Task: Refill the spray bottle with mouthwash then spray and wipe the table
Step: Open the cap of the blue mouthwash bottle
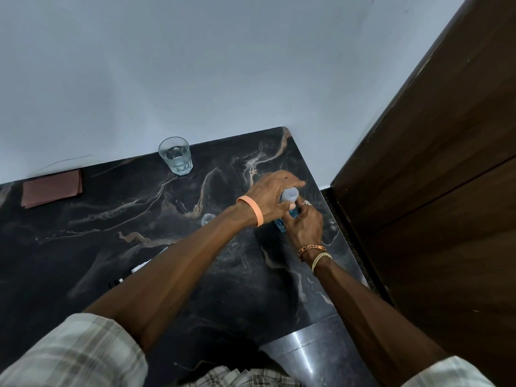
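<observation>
A bottle of blue mouthwash (282, 223) stands near the right edge of the black marble table (111, 247). My left hand (272, 195) grips its pale cap (290, 196) from above. My right hand (303, 224) is curled round the bottle's body from the near side. A small clear object (208, 218), perhaps a little cap or cup, sits on the table just left of my left wrist. A spray bottle (139, 268) lies mostly hidden under my left forearm; only white and black parts show.
A drinking glass (176, 155) with water stands at the back by the wall. A folded reddish cloth (53, 188) lies at the back left. A brown wooden door (432, 163) is close on the right, with grey floor (312, 356) below the table's corner.
</observation>
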`<state>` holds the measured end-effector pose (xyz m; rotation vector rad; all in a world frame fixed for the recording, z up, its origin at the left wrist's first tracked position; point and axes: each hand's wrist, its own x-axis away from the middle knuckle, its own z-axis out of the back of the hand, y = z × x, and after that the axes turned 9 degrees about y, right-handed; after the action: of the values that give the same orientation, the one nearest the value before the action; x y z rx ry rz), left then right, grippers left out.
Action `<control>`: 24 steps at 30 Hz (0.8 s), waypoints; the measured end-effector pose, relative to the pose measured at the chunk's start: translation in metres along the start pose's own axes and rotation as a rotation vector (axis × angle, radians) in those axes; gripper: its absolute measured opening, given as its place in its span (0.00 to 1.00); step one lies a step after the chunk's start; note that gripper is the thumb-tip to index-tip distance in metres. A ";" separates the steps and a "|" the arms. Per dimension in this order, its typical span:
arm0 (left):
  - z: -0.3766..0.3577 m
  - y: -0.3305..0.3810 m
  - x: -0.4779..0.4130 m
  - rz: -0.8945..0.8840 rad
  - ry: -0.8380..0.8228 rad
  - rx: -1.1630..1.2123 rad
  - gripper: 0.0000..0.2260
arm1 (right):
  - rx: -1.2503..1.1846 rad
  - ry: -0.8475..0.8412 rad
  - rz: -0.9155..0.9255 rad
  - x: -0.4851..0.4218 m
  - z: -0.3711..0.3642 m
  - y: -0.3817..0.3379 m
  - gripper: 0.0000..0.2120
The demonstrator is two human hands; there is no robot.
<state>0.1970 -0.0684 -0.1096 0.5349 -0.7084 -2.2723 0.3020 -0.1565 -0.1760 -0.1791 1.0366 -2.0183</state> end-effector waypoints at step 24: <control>0.005 -0.005 -0.007 0.017 -0.017 -0.083 0.20 | -0.004 -0.033 -0.001 0.001 0.001 -0.003 0.18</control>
<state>0.1967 -0.0583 -0.1078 0.4691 -0.6209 -2.2818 0.3004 -0.1566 -0.1737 -0.2145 1.0207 -2.0079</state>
